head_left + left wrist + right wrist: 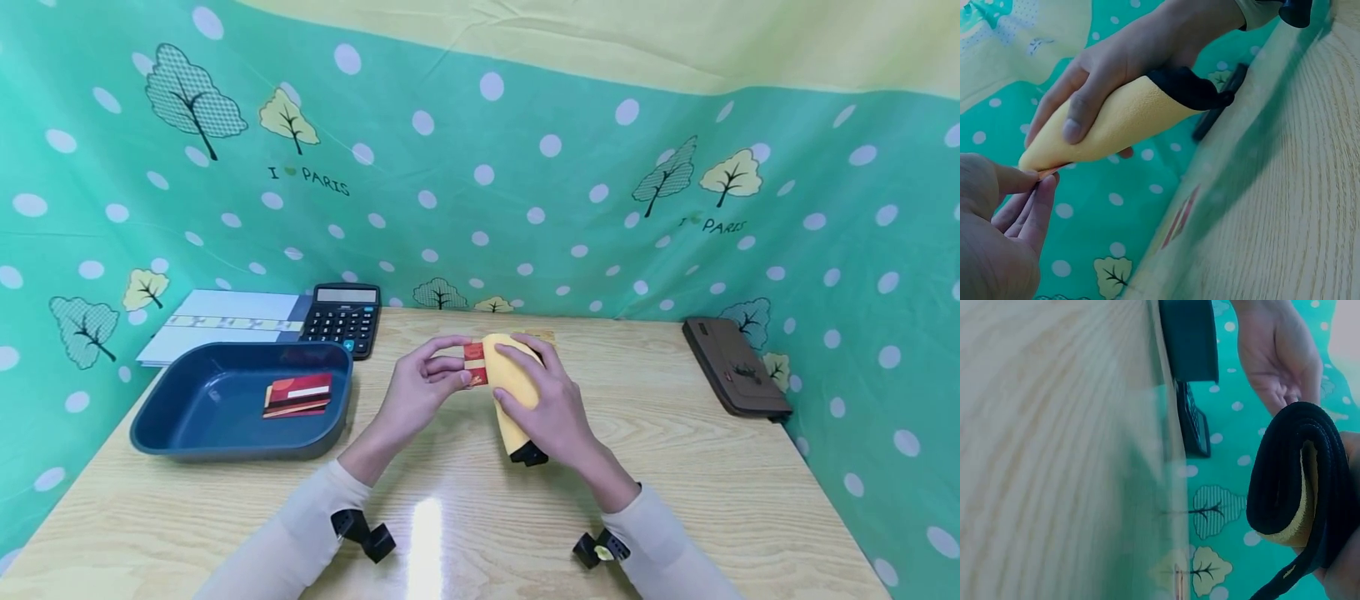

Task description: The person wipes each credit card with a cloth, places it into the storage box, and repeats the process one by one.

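Yellow roll [1125, 122] held above the counter [667, 475], right hand [557, 408] curled round it; left hand [420, 383], thumb to fingers, pinches a red card [476, 364] at the roll's ten-o'clock end. Only partway, seemingly: card's inner edge hidden. Tray [213, 396], nine o'clock: stacked cards [302, 393], apparently done. Gold card [547, 336], one o'clock, perhaps remaining.

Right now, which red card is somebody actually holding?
The red card pinched by the left hand, at the yellow roll; the red cards in the blue tray lie with no hand on them.
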`<state>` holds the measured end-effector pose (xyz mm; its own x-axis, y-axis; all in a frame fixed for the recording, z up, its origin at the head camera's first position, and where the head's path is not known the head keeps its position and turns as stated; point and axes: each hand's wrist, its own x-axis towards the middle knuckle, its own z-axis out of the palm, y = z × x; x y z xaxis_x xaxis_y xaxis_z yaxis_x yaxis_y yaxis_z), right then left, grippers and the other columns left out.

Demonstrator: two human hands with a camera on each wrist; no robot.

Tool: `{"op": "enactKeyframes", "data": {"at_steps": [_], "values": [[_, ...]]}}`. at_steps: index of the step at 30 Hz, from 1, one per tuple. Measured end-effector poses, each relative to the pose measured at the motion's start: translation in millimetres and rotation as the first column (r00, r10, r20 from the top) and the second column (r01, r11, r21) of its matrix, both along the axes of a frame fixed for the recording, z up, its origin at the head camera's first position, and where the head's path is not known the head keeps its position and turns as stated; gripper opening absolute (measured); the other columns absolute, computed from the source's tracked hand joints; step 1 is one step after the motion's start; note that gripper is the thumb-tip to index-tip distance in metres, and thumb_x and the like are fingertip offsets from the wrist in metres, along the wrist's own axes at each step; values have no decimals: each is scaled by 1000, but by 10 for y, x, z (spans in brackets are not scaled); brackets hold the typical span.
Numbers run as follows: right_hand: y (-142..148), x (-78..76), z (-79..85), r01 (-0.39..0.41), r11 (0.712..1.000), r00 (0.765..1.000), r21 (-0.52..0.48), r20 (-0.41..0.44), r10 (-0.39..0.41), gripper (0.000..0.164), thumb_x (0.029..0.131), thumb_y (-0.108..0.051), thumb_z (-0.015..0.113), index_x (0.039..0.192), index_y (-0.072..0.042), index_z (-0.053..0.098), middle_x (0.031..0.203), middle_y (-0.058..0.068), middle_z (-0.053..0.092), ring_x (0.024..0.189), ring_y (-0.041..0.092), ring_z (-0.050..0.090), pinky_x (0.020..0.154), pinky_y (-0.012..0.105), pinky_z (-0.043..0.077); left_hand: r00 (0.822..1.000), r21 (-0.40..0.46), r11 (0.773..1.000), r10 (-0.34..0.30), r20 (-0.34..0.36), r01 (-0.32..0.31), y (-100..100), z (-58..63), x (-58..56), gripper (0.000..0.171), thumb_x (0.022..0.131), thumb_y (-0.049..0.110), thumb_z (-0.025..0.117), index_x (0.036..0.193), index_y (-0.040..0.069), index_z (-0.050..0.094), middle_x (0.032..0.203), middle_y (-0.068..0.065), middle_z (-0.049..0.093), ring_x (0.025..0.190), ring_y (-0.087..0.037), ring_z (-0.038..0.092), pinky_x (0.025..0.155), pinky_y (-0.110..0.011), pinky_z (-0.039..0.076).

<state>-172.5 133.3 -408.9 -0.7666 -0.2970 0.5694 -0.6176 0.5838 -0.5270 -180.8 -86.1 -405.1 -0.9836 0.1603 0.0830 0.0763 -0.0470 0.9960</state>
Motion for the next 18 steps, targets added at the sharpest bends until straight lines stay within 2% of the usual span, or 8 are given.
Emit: {"op": "enactKeyframes", "data": {"at_steps": [6, 11, 18], "values": [[100, -66, 21, 42, 999, 999, -24, 13, -42, 58, 87, -18, 83, 141, -26, 63, 151, 5, 51, 98, 22, 68, 67, 28, 54, 1000, -6, 1000, 10, 22, -10, -18, 39, 10, 46, 94, -1, 71, 136, 15, 63, 112, -20, 76, 92, -18, 78, 87, -30, 66], [193, -113, 56, 62, 997, 998, -55, 30, -60, 58, 87, -16, 82, 142, -24, 63, 150, 9, 52, 99, 24, 66, 68, 30, 54, 1000, 9, 1000, 9, 24, -9, -41, 57, -2, 46, 95, -3, 69, 137, 11, 62, 114, -26, 74, 93, -22, 78, 88, -32, 66], [314, -161, 98, 87, 994, 995, -62, 56, -84, 56, 88, -14, 81, 141, -21, 63, 151, 7, 51, 108, 26, 65, 74, 34, 54, 992, 33, 999, 28, 121, -33, -106, 73, -37, 48, 96, 1, 70, 141, 15, 60, 115, -16, 76, 96, -15, 77, 92, -36, 65]]}}
